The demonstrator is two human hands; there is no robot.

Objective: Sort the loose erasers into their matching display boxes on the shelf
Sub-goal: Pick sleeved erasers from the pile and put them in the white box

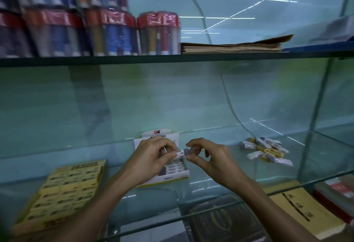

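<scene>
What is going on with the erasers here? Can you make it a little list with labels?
held eraser: grey with a white sleeve, pinched between both hands above the white box
left hand: fingers grip the sleeve end
right hand: fingers pinch the grey end
white box: on the glass shelf, holds grey erasers, partly filled
yellow box: left on the shelf, rows of yellow erasers
loose pile: right on the shelf, yellow and grey erasers mixed
upper shelf: wrapped pen packs, paper stack

Eraser [181,154] — btwn both hands [153,157]
</scene>
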